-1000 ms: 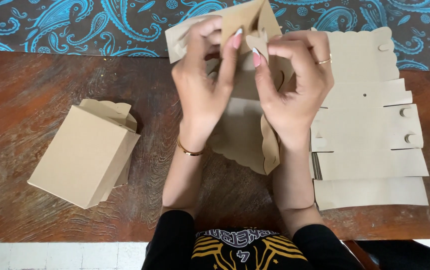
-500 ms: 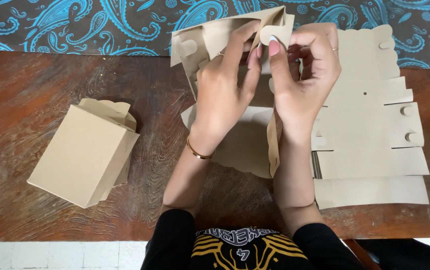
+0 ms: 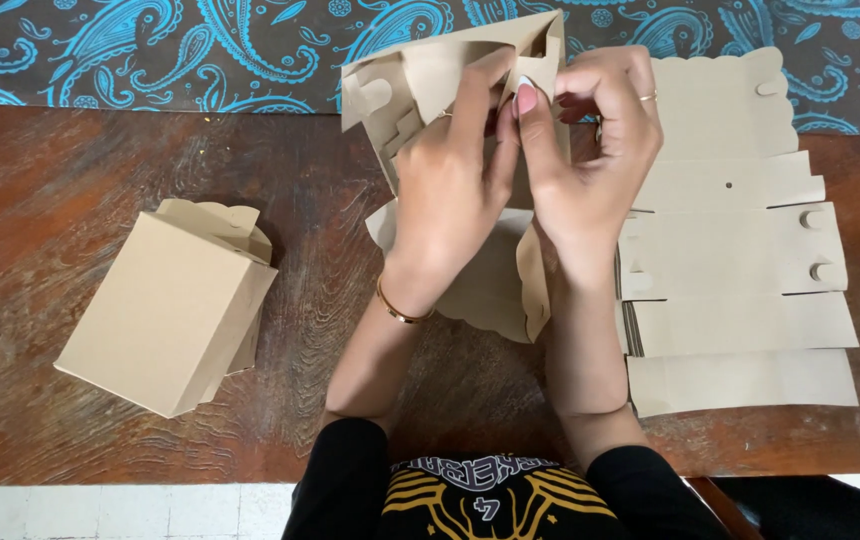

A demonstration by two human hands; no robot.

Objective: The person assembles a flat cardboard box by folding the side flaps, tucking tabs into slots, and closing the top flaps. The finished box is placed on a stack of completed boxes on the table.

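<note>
Both hands hold a half-folded tan cardboard box (image 3: pixel 420 85) above the wooden table (image 3: pixel 60 160). My left hand (image 3: pixel 450 190) pinches its upper flaps from the left, a gold bracelet on the wrist. My right hand (image 3: pixel 595 150) grips the same flaps from the right, thumb against the left fingers, a ring on one finger. The box's scalloped lower panel (image 3: pixel 495 290) hangs down between my forearms. Where the flaps meet is hidden by my fingers.
A finished folded tan box (image 3: pixel 165 310) lies at the left of the table. A stack of flat unfolded box blanks (image 3: pixel 740 260) lies at the right. A blue paisley cloth (image 3: pixel 150 50) covers the far edge. The table's near edge meets a white floor strip.
The box has been turned and raised slightly, its tabbed left panel swinging out to the left. Both hands have moved closer together on the top flaps.
</note>
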